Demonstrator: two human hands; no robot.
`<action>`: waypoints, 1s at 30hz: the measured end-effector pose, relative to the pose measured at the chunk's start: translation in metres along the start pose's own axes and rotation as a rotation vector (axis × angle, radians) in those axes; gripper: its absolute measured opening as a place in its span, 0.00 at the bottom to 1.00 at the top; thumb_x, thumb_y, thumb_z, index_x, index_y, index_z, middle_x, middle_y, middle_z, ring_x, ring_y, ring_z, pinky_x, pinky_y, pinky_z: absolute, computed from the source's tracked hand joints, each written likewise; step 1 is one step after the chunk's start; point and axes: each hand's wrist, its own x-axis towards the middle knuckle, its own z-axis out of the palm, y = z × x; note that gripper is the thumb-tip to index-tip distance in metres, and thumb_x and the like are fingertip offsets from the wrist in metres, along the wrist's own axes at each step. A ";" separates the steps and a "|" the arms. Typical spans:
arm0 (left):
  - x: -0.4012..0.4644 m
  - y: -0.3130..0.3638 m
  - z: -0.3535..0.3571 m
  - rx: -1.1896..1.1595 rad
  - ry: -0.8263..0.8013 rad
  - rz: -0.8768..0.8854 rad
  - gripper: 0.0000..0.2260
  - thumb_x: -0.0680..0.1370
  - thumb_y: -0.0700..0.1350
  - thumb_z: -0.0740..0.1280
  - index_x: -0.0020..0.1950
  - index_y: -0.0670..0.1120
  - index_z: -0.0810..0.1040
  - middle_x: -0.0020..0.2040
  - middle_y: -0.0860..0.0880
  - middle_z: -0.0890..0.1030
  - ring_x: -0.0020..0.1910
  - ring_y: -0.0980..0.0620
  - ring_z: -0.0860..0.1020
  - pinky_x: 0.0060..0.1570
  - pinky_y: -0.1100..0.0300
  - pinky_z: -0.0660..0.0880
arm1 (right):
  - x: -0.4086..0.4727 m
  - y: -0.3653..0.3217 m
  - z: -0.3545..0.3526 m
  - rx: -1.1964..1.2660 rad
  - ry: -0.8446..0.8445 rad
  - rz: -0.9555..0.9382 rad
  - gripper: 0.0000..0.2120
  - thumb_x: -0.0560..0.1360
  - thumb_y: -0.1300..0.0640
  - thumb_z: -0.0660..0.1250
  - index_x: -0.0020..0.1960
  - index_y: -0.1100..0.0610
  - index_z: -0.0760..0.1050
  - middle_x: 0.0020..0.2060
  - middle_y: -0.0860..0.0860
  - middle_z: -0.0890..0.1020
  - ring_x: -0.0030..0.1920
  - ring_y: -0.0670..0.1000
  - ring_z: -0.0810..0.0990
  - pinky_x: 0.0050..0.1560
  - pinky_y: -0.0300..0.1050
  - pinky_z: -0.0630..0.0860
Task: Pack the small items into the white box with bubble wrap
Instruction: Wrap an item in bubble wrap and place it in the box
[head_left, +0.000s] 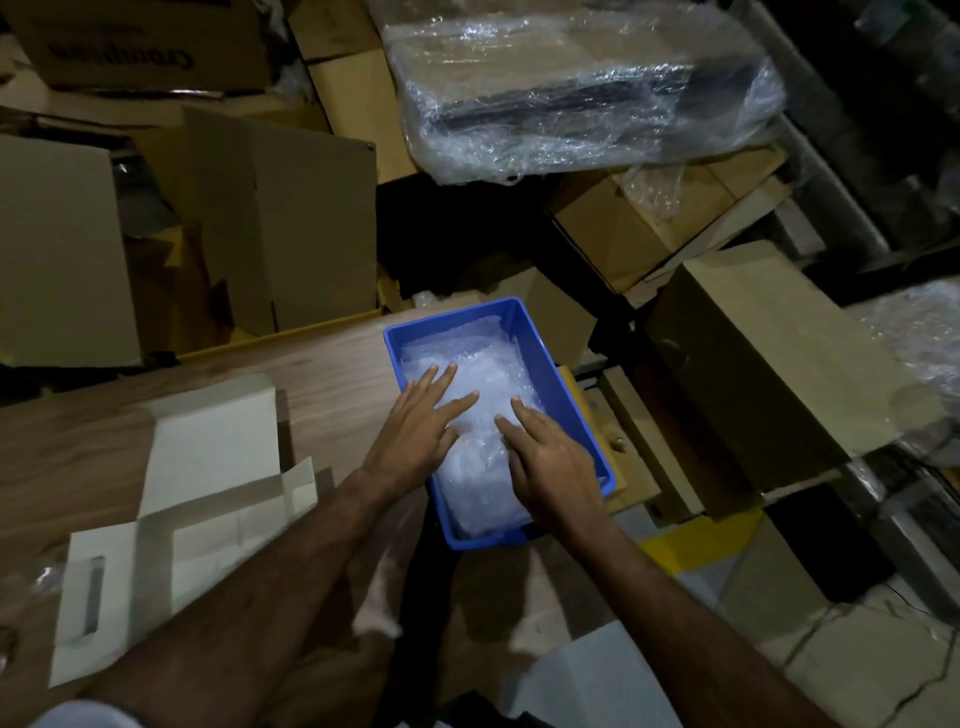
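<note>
Left fingers: the left hand (421, 418) lies flat, fingers (441, 382) straight and spread, pressing on the bubble wrap (483, 384); it grips nothing
Right fingers: the right hand (550, 465) is flat too, fingers (519, 415) extended and a little splayed, resting on the same wrap just beside the left hand; nothing pinched
What they touch: a crumpled mass of clear bubble wrap that fills the blue tray (540, 332); whether small items lie under it I cannot tell
Tray: it stands at the table's right edge, long axis running away from the person and slightly to the left; both hands enter over its near half
Key relation: the white box (208, 467) lies to the left of both hands, well apart from the tray, flattened and unfolded on the wooden table (332, 374), flaps spread, its length roughly parallel to the tray
Nearer hand: the left hand, whose forearm passes just beside the box's right flap
Judged step: gathering wrap from the tray; the box is not yet formed, so packing seems at an early stage
Next move calls for: closing the fingers on the wrap and carrying it leftward, or erecting the box first
Surroundings: brown cartons (280, 218) stacked beyond the table and a film-wrapped bundle (587, 88) above the tray, in dim light
</note>
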 end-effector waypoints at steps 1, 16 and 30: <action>-0.002 -0.001 -0.002 -0.033 0.035 0.030 0.21 0.83 0.49 0.62 0.77 0.56 0.68 0.82 0.48 0.56 0.82 0.47 0.51 0.79 0.43 0.52 | -0.001 -0.001 -0.003 0.021 0.043 -0.007 0.18 0.81 0.52 0.60 0.67 0.54 0.78 0.69 0.55 0.78 0.62 0.55 0.81 0.52 0.53 0.83; -0.108 -0.030 -0.096 -0.250 0.357 0.139 0.20 0.82 0.38 0.60 0.74 0.48 0.73 0.76 0.55 0.71 0.78 0.53 0.63 0.77 0.50 0.62 | 0.032 -0.068 -0.018 0.145 0.109 -0.429 0.25 0.76 0.60 0.66 0.74 0.56 0.72 0.77 0.59 0.67 0.73 0.59 0.70 0.69 0.52 0.70; -0.227 -0.080 -0.136 -0.833 0.581 -0.347 0.09 0.81 0.34 0.65 0.49 0.42 0.85 0.47 0.48 0.86 0.49 0.54 0.84 0.49 0.62 0.79 | 0.073 -0.226 -0.043 0.924 -0.355 -0.203 0.11 0.80 0.51 0.68 0.42 0.55 0.77 0.37 0.50 0.84 0.39 0.51 0.85 0.43 0.51 0.81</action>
